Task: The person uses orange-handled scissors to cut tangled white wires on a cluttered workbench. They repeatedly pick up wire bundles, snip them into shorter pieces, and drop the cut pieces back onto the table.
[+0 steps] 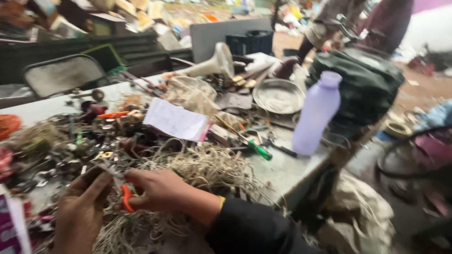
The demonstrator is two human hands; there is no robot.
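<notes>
My right hand [157,189] is closed around a small tool with orange handles [126,197], held low over a tangled heap of pale wire strands [207,169]. My left hand [82,211] sits just to the left of it, fingers bent and touching the tool's metal tip. Whether the left hand grips a wire there is blurred. A black sleeve covers my right forearm at the bottom of the head view.
The grey worktable [287,167] is littered with metal scrap, a white paper sheet [175,120], a green-handled screwdriver [256,149], a metal bowl [278,95] and a tall lilac bottle [316,114]. A dark bag [367,82] sits at the table's right end. Another person stands behind it.
</notes>
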